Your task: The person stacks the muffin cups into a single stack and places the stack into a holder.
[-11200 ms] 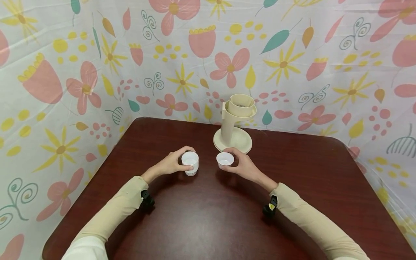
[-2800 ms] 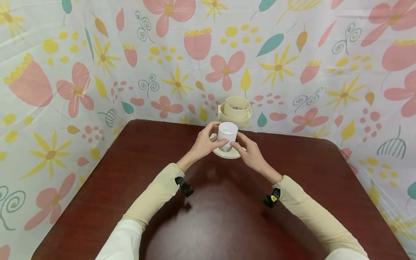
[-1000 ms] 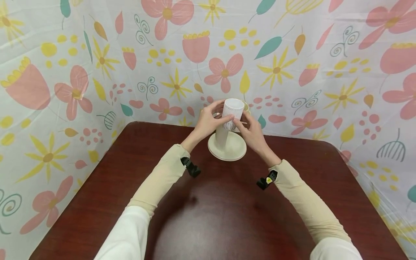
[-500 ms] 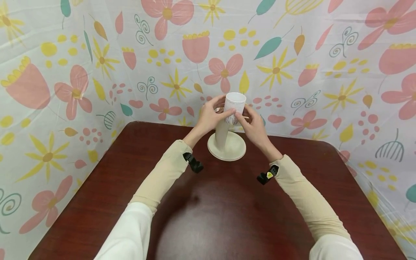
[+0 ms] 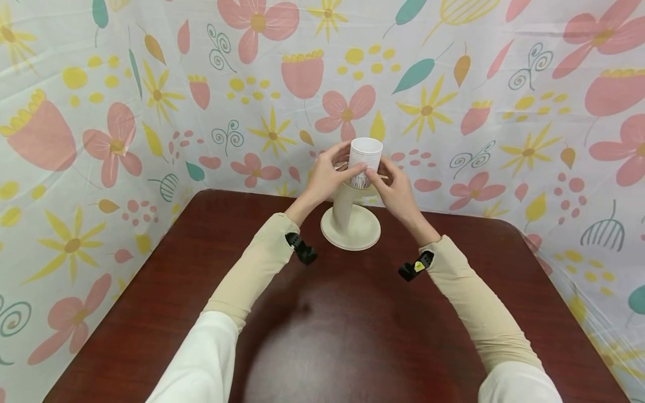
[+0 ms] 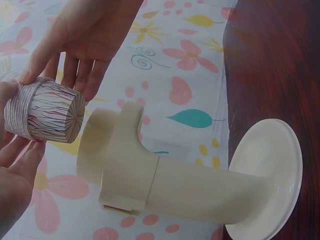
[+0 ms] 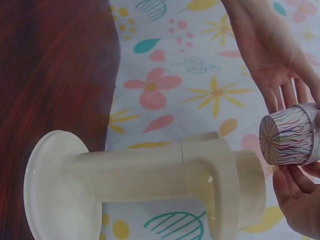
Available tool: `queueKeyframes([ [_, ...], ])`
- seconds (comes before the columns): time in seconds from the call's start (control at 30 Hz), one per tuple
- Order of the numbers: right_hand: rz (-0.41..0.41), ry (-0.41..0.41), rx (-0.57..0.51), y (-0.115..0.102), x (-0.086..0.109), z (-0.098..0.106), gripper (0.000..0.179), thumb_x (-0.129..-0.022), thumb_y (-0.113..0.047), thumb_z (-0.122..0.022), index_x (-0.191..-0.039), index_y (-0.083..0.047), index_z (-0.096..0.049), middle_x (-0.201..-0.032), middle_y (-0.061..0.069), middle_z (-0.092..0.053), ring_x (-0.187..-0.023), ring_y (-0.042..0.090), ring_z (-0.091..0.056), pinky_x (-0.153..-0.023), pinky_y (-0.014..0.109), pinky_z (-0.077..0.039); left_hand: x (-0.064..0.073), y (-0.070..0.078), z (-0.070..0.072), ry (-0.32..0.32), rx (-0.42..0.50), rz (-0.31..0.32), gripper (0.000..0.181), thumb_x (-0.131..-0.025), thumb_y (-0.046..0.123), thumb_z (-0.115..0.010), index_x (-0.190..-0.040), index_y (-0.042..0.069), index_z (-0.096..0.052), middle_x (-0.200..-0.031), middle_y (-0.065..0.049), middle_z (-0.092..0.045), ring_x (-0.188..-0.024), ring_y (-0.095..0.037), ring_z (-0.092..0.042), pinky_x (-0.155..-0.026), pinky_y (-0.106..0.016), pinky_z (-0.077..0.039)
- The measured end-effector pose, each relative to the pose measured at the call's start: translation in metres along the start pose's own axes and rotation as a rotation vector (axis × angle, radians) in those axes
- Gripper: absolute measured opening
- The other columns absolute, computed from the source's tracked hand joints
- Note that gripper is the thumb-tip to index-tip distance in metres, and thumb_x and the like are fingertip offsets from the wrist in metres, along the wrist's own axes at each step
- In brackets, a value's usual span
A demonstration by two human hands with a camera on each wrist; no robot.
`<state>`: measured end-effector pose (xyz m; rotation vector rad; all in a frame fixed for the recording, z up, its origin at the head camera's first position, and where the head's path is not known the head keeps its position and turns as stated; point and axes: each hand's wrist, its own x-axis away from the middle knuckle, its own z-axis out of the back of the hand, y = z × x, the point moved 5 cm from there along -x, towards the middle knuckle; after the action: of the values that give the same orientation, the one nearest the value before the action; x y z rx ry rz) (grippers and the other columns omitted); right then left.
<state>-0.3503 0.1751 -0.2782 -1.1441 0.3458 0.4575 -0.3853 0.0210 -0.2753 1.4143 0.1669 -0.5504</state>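
A stack of nested white paper baking cups point(image 5: 366, 159), ridged at the rims and printed with coloured wavy lines lower down, is held between both hands. My left hand point(image 5: 327, 173) grips its left side, thumb across the front. From the right, my right hand point(image 5: 395, 190) holds it with thumb and fingers. Just below the stack is a cream stand point(image 5: 351, 226) with a round base and a thick column. In the left wrist view the stack's pleated bottom point(image 6: 75, 117) sits close above the stand's top cylinder point(image 6: 95, 145). The head view mostly hides that cylinder behind the hands and cups.
The stand is on a dark reddish-brown table point(image 5: 322, 313), near its back edge. A white curtain point(image 5: 201, 129) with flower prints hangs behind and along the sides. Each wrist carries a black camera on a strap.
Earlier each hand held separate cups apart, low over the table. Then the cups came together into one stack, which both hands have since raised above the stand's top. The stand stays put.
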Motion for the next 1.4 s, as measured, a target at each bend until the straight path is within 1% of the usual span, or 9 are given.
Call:
queueKeyframes([
  [0.1, -0.013, -0.004, 0.003, -0.002, 0.0, 0.001, 0.047, -0.1, -0.017, -0.053, -0.142, 0.001, -0.043, -0.133, 0.023, -0.056, -0.121, 0.034, -0.055, -0.103, 0.047, -0.043, -0.001, 0.0, 0.0, -0.007, -0.004, -0.001, 0.064, -0.087, 0.023, -0.073, -0.143, 0.01, -0.045, -0.137, -0.011, -0.057, -0.127, -0.018, -0.054, -0.102, -0.029, -0.045],
  [0.23, -0.03, 0.002, 0.016, -0.017, 0.002, 0.001, 0.048, -0.099, -0.014, -0.053, -0.142, 0.004, -0.041, -0.132, 0.026, -0.055, -0.121, 0.038, -0.054, -0.103, 0.048, -0.042, -0.006, -0.002, -0.001, -0.018, 0.019, -0.01, 0.064, -0.087, 0.02, -0.072, -0.143, 0.009, -0.044, -0.14, -0.012, -0.055, -0.129, -0.02, -0.053, -0.103, -0.028, -0.044],
  [0.5, -0.045, 0.032, 0.022, -0.017, -0.004, 0.005, 0.05, -0.099, -0.014, -0.054, -0.144, 0.002, -0.039, -0.135, 0.026, -0.052, -0.123, 0.037, -0.053, -0.105, 0.045, -0.041, 0.0, 0.027, -0.003, -0.049, 0.063, 0.003, 0.061, -0.09, 0.008, -0.067, -0.144, 0.002, -0.04, -0.145, -0.016, -0.048, -0.135, -0.022, -0.047, -0.107, -0.028, -0.04],
  [0.73, -0.013, 0.052, 0.038, -0.016, -0.011, 0.006, 0.052, -0.096, -0.009, -0.058, -0.143, 0.004, -0.04, -0.133, 0.027, -0.054, -0.121, 0.038, -0.055, -0.102, 0.046, -0.043, -0.006, 0.026, -0.005, -0.069, 0.114, -0.024, 0.061, -0.09, 0.002, -0.065, -0.145, 0.0, -0.038, -0.149, -0.018, -0.042, -0.14, -0.022, -0.04, -0.109, -0.023, -0.035],
  [0.87, -0.021, 0.049, 0.057, -0.009, -0.017, 0.006, 0.053, -0.096, -0.011, -0.059, -0.143, 0.003, -0.04, -0.134, 0.026, -0.054, -0.123, 0.038, -0.054, -0.103, 0.047, -0.043, -0.009, 0.024, -0.004, -0.069, 0.131, -0.032, 0.061, -0.089, -0.001, -0.065, -0.145, -0.001, -0.038, -0.149, -0.021, -0.041, -0.141, -0.027, -0.038, -0.111, -0.027, -0.034],
  [0.97, -0.034, 0.052, 0.058, 0.006, -0.023, 0.007, 0.055, -0.096, -0.014, -0.06, -0.145, 0.0, -0.039, -0.138, 0.023, -0.052, -0.126, 0.035, -0.052, -0.104, 0.047, -0.041, -0.017, 0.013, -0.006, -0.068, 0.151, -0.038, 0.063, -0.089, -0.002, -0.064, -0.146, 0.0, -0.036, -0.15, -0.02, -0.039, -0.142, -0.027, -0.036, -0.112, -0.028, -0.033],
  [1.1, -0.024, 0.06, 0.063, 0.022, -0.029, 0.008, 0.057, -0.095, -0.017, -0.062, -0.146, -0.004, -0.039, -0.141, 0.019, -0.05, -0.128, 0.033, -0.05, -0.107, 0.046, -0.039, -0.026, -0.002, -0.011, -0.074, 0.154, -0.045, 0.064, -0.09, -0.002, -0.063, -0.147, 0.002, -0.033, -0.152, -0.018, -0.037, -0.144, -0.024, -0.033, -0.113, -0.025, -0.03],
  [1.3, 0.008, 0.082, 0.114, 0.027, -0.03, 0.01, 0.057, -0.094, -0.021, -0.065, -0.144, -0.007, -0.043, -0.14, 0.016, -0.053, -0.126, 0.031, -0.051, -0.108, 0.048, -0.036, -0.029, -0.011, -0.013, -0.059, 0.055, -0.031, 0.064, -0.091, 0.006, -0.065, -0.147, 0.006, -0.035, -0.146, -0.015, -0.045, -0.138, -0.026, -0.041, -0.112, -0.026, -0.033],
  [1.4, -0.01, 0.092, 0.172, 0.031, -0.03, 0.012, 0.057, -0.094, -0.026, -0.065, -0.144, -0.009, -0.045, -0.141, 0.015, -0.053, -0.129, 0.032, -0.049, -0.109, 0.052, -0.032, -0.03, -0.015, -0.012, -0.061, -0.021, -0.018, 0.064, -0.092, 0.011, -0.065, -0.148, 0.008, -0.035, -0.142, -0.015, -0.049, -0.133, -0.028, -0.047, -0.11, -0.029, -0.037],
])
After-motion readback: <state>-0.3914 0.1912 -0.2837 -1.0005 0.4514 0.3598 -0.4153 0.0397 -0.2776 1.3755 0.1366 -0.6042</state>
